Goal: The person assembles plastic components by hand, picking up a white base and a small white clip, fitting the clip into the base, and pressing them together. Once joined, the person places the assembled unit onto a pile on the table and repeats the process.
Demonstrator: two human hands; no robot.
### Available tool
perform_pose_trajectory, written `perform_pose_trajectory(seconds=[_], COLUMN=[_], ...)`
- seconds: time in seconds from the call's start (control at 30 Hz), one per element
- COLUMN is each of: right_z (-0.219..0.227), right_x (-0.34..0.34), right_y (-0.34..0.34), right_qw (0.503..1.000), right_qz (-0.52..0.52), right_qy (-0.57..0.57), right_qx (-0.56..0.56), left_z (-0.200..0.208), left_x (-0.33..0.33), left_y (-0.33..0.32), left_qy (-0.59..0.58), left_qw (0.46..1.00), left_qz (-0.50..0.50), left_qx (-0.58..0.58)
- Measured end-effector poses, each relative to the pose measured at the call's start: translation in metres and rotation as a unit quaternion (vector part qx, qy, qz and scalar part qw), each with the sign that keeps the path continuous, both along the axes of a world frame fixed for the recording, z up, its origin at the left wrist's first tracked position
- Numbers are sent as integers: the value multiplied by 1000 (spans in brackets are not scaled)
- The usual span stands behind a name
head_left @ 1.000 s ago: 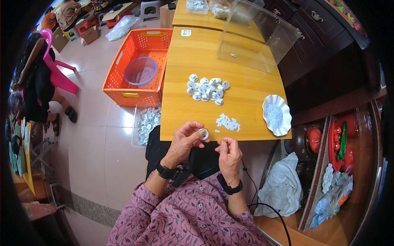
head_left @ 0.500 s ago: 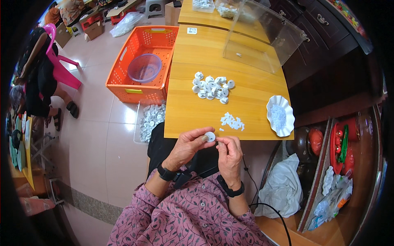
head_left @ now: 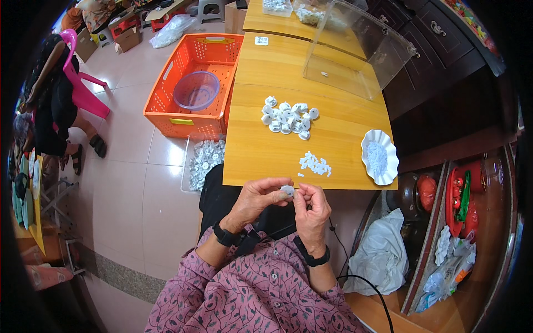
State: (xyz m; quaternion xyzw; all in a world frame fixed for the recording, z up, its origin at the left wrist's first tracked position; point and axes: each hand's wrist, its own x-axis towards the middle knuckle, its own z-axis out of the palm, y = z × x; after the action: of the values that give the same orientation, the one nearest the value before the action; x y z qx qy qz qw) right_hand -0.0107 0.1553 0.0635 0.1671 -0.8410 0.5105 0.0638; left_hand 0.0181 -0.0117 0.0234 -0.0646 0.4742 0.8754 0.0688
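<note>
Just off the table's near edge, my left hand [head_left: 252,202] pinches a round white plastic piece [head_left: 287,190] between thumb and fingers. My right hand [head_left: 312,211] is closed at the right side of that piece, fingertips pressed together; whatever sits between them is too small to make out. Beyond my hands, a scatter of tiny white plastic bits [head_left: 315,165] lies on the wooden table [head_left: 250,150]. Farther back there is a heap of similar round white pieces [head_left: 287,117], some with raised square parts.
A white scalloped dish [head_left: 390,149] holding small pale bits stands at the table's right edge. Behind it is a clear plastic box [head_left: 344,66]. Left of the table are an orange crate [head_left: 180,125] with a purple basket and a clear tub of white parts [head_left: 205,164]. Another person stands far left.
The round white piece has tilted and moved slightly right in my left hand. My right fingers have come up against its edge, and the view has shifted a little.
</note>
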Motion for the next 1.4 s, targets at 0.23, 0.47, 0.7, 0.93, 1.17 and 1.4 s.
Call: perform_pose_trajectory(seconds=[0.23, 0.47, 0.7, 0.93, 1.17, 1.4], right_z=[6, 10, 10, 8, 6, 8], right_x=[1, 3, 3, 2, 1, 0], right_y=[-4, -7, -8, -9, -9, -10], right_qw=[999, 997, 995, 996, 992, 984], right_qz=[-2, -3, 17, 26, 29, 56], right_qy=[42, 77, 91, 84, 103, 124], right_qx=[8, 25, 36, 34, 69, 114], left_z=[-2, -4, -9, -9, -4, -4], left_x=[1, 2, 3, 4, 5, 4], left_y=[0, -1, -1, -4, -6, -9], left_qy=[16, 21, 34, 42, 44, 78], left_qw=[1000, 999, 998, 998, 999, 996], left_qz=[-2, -6, 1, -6, -5, -5], left_qx=[17, 33, 49, 38, 10, -41])
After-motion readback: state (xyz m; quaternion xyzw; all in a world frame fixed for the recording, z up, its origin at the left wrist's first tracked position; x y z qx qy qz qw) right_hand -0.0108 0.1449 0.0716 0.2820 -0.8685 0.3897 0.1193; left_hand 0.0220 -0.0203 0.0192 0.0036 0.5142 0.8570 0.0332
